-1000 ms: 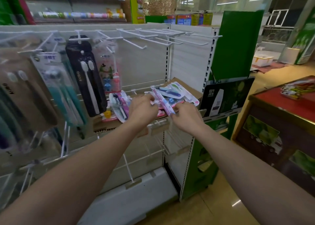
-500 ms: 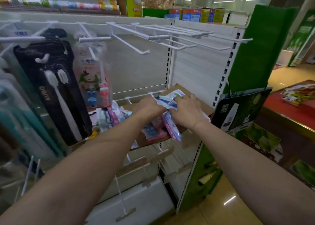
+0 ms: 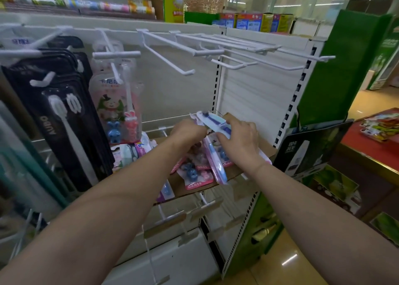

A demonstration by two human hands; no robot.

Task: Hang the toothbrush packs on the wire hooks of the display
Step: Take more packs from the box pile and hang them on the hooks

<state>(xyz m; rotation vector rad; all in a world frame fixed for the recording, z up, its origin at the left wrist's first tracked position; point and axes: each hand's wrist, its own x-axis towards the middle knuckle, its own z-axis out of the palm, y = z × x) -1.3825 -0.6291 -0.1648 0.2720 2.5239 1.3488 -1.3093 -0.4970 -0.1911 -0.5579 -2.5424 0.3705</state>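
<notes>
While both hands pinch the blue toothbrush pack (image 3: 216, 122), L hand (image 3: 187, 133) & R hand (image 3: 239, 136) at its ends, bare wire hooks (image 3: 190, 71) sit above, nearer L

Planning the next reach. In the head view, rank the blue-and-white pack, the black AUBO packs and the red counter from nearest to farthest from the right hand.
1. blue-and-white pack: gripped by the right hand.
2. red counter: right.
3. black AUBO packs: far left, hanging.
</notes>
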